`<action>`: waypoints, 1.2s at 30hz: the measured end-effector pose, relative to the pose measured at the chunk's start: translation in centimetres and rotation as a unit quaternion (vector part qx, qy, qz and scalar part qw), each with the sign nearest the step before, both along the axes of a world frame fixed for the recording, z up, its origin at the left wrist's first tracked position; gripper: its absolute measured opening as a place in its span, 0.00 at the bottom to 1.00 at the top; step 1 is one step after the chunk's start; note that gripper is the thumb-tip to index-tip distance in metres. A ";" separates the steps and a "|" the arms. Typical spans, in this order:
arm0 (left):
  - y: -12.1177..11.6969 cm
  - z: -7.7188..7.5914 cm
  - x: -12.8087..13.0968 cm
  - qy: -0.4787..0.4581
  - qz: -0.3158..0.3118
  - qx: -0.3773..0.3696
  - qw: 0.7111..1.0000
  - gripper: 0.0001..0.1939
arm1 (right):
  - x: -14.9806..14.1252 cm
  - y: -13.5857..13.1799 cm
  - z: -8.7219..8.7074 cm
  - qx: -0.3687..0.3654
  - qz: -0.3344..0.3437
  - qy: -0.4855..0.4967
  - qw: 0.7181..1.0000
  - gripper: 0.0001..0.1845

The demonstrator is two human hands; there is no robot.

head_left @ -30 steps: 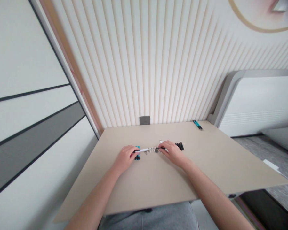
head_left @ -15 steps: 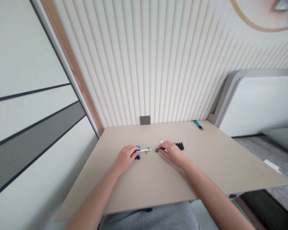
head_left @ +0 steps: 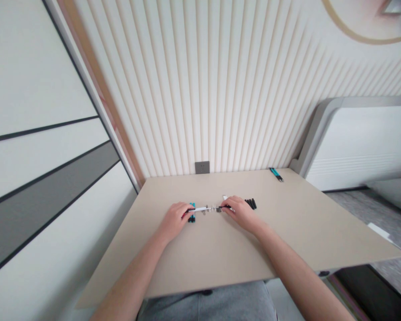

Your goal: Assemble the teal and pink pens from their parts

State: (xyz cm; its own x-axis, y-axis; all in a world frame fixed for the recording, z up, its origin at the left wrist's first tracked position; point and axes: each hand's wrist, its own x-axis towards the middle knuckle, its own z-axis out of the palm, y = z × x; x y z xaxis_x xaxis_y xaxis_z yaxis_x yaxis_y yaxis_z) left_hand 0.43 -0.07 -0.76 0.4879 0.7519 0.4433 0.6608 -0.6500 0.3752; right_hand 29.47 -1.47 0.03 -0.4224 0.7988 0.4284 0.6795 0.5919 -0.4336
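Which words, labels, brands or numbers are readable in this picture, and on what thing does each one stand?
No text can be read anywhere in this view.
White-barrelled pen, between the left hand and right hand: any print is too small to read.
Teal pens by the left hand: too small to read.
Black pens by the right hand: too small to read.
Teal pen at the far table edge: too small to read.

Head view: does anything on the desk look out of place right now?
A teal-and-black pen lies alone near the desk's far edge, askew and well apart from the teal pieces and black pieces grouped mid-desk, so it looks stray.
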 end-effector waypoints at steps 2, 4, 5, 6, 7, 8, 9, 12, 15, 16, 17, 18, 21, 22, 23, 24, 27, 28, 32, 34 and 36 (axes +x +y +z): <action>0.0 0.0 0.0 0.001 0.000 -0.001 1.000 0.10 | 0.0 0.0 0.0 0.000 -0.001 -0.001 1.000 0.05; 0.0 0.0 0.0 0.000 0.000 -0.001 1.000 0.09 | 0.1 0.1 -0.1 -0.001 -0.002 -0.003 1.000 0.06; 0.0 0.0 0.0 -0.001 0.001 -0.001 1.000 0.09 | 0.1 0.1 -0.1 -0.002 -0.002 -0.004 1.000 0.06; 0.0 0.0 0.0 -0.002 0.002 -0.001 1.000 0.09 | 0.1 0.1 -0.1 -0.002 -0.002 -0.004 1.000 0.06; -0.1 0.0 0.0 -0.003 0.003 0.000 1.000 0.09 | 0.1 0.1 -0.1 -0.002 -0.002 -0.004 1.000 0.06; -0.1 0.1 0.0 -0.003 0.005 -0.001 1.000 0.09 | 0.1 0.1 -0.1 -0.002 -0.002 -0.004 1.000 0.06; -0.1 0.1 0.0 -0.003 0.005 -0.002 1.000 0.09 | 0.1 0.1 -0.1 -0.002 -0.002 -0.003 1.000 0.06; -0.1 0.1 0.0 0.000 0.002 -0.006 1.000 0.09 | 0.0 0.0 0.0 -0.001 0.000 -0.003 1.000 0.06; 0.0 0.0 0.0 0.001 -0.007 -0.005 1.000 0.09 | -0.2 -0.1 0.0 0.001 0.007 -0.002 1.000 0.06; 0.0 -0.1 0.0 0.002 -0.012 -0.004 1.000 0.09 | -0.3 -0.2 0.0 0.003 0.013 -0.002 1.000 0.06; 0.0 -0.2 0.1 0.003 -0.020 -0.002 1.000 0.09 | -0.4 -0.2 0.0 0.004 0.022 0.000 1.000 0.06; 0.0 -0.2 0.1 0.006 -0.029 -0.001 1.000 0.10 | -0.5 -0.3 -0.1 0.005 0.034 0.004 0.999 0.06; -0.2 -0.3 0.4 0.016 -0.055 0.005 0.998 0.09 | -1.0 -0.4 -0.4 -0.007 0.081 0.026 0.996 0.07; -0.3 -0.3 0.5 0.019 -0.061 0.008 0.998 0.09 | -1.3 -0.5 -0.6 -0.016 0.090 0.034 0.995 0.07; -0.4 -0.3 0.7 0.020 -0.065 0.010 0.998 0.08 | -1.5 -0.5 -0.7 -0.027 0.093 0.043 0.994 0.07; -0.5 -0.2 0.8 0.020 -0.068 0.010 0.997 0.08 | -1.7 -0.6 -0.9 -0.037 0.090 0.056 0.994 0.07; -0.8 0.0 1.0 0.015 -0.073 0.008 0.997 0.06 | -2.2 -0.7 -1.3 -0.061 0.063 0.113 0.990 0.08; -0.8 0.0 1.1 0.013 -0.074 0.006 0.997 0.06 | -2.3 -0.8 -1.4 -0.068 0.056 0.133 0.987 0.09; -0.9 -0.1 1.1 0.008 -0.081 0.002 0.997 0.06 | -2.6 -0.8 -1.7 -0.108 0.029 0.185 0.976 0.13; -0.8 -0.2 1.1 0.006 -0.078 0.009 0.997 0.07 | -2.7 -0.8 -1.8 -0.131 0.021 0.190 0.973 0.13; -0.7 -0.2 1.0 0.002 -0.065 0.020 0.998 0.07 | -2.8 -0.9 -1.7 -0.140 0.024 0.189 0.972 0.14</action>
State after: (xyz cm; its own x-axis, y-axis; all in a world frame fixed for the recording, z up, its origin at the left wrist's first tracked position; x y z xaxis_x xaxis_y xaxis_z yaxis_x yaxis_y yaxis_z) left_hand 1.44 -0.80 -0.95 0.5821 0.6644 0.4687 0.5719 -0.7443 0.3450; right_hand 26.68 -2.34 -1.66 -0.3171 0.8897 0.3284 0.4140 0.4414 -0.7961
